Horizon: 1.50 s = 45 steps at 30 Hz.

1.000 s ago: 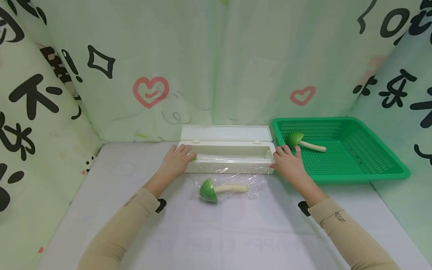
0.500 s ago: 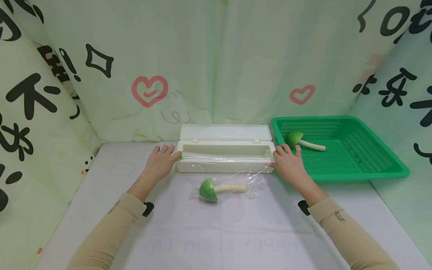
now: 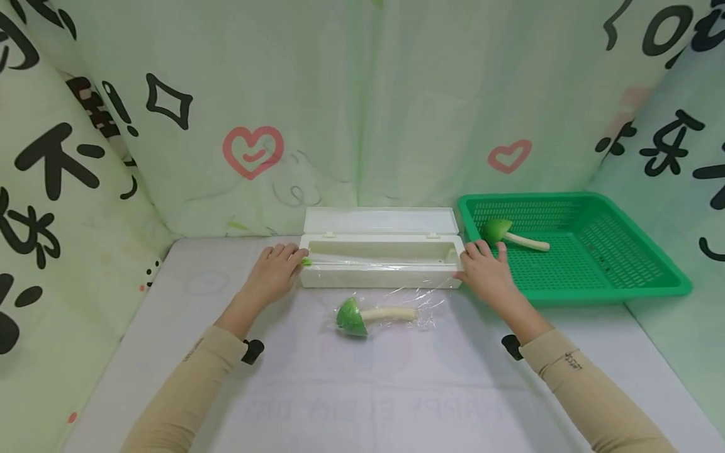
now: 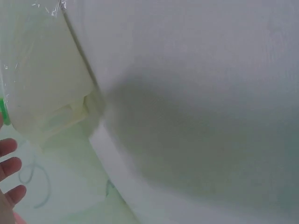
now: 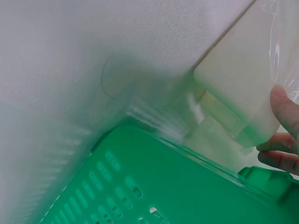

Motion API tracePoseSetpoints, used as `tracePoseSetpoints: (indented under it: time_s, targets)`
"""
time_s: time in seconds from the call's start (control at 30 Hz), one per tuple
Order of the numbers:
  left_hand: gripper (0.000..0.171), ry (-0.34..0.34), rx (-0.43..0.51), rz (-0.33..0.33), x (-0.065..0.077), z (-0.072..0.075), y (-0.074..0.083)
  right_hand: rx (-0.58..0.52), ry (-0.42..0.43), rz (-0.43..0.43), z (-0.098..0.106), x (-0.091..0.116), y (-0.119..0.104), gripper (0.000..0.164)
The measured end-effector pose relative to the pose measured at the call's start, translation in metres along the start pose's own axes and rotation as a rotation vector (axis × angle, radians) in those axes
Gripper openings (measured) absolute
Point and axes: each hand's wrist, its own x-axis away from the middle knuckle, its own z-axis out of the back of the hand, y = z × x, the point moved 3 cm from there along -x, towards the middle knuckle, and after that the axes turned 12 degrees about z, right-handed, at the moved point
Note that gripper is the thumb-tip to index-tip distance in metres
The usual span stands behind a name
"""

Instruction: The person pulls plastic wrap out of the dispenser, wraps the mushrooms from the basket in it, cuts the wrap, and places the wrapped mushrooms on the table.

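Across the middle of the head view lies a white cling film dispenser [image 3: 379, 279], its lid [image 3: 379, 221] tipped back. My left hand [image 3: 270, 272] is at its left end, with a digit right at the green slide cutter [image 3: 306, 261]. In the left wrist view several fingertips [image 4: 10, 165] stand apart past the box end. My right hand [image 3: 486, 272] grips the right end, thumb [image 5: 283, 108] against the front and fingers round the end. Clear film [image 3: 430, 302] runs over the front, and a green-capped toy mushroom [image 3: 391, 313] lies in film before the box.
A green perforated basket [image 3: 612, 292] stands right of the dispenser, close to my right hand. Inside it lies another green-capped mushroom [image 3: 527, 241]. A printed curtain [image 3: 408, 113] hangs behind the white-covered table [image 3: 362, 390].
My left hand has moved left along the dispenser's edge with the green slide cutter, to the left end. The right hand keeps its grip; the wrapped mushroom stays in place.
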Motion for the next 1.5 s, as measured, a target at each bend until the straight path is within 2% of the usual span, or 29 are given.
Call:
tracePoseSetpoints:
  time_s: [0.07, 0.13, 0.33, 0.43, 0.53, 0.63, 0.8, 0.97, 1.03, 1.2, 1.4, 1.5]
  targets:
    - [0.029, 0.012, 0.045, -0.010, 0.000, -0.001, 0.002, 0.000, 0.003, -0.001, 0.000, 0.000, 0.001, 0.041]
    - [0.028, 0.057, 0.071, -0.047, 0.001, -0.002, 0.005, 0.003, 0.009, -0.002, 0.000, -0.001, 0.001, 0.041]
    - [0.014, 0.324, 0.044, -0.200, 0.001, -0.012, 0.015, -0.001, 0.003, -0.004, -0.002, -0.001, 0.002, 0.042]
    - [0.011, 0.464, 0.053, -0.233, 0.001, -0.015, 0.018, -0.008, -0.002, -0.006, -0.002, 0.000, 0.001, 0.042]
    - [0.012, 0.568, 0.068, -0.249, 0.001, -0.016, 0.021, -0.004, 0.000, -0.008, -0.002, 0.000, 0.001, 0.043]
    - [0.012, 0.628, 0.070, -0.265, 0.003, -0.017, 0.023, 0.002, 0.001, -0.009, -0.002, 0.001, 0.002, 0.043]
    - [0.010, 0.695, 0.013, -0.271, 0.007, -0.022, 0.025, 0.006, -0.012, -0.011, -0.003, 0.000, 0.002, 0.043]
    - [0.044, 0.723, -0.035, -0.240, 0.009, -0.027, 0.025, 0.008, -0.005, -0.007, -0.004, 0.000, 0.001, 0.043]
    - [0.046, 0.702, -0.038, -0.222, 0.009, -0.029, 0.025, 0.010, -0.003, -0.007, -0.003, 0.001, 0.000, 0.043]
    - [0.045, 0.619, -0.018, -0.192, 0.010, -0.030, 0.028, 0.011, 0.003, -0.006, -0.002, 0.002, 0.000, 0.044]
    - [0.020, 0.533, -0.022, -0.200, 0.011, -0.028, 0.031, 0.012, 0.019, -0.003, -0.003, 0.001, 0.000, 0.044]
    - [0.017, 0.521, -0.048, -0.206, 0.013, -0.028, 0.033, 0.013, 0.019, -0.005, -0.003, 0.001, 0.000, 0.044]
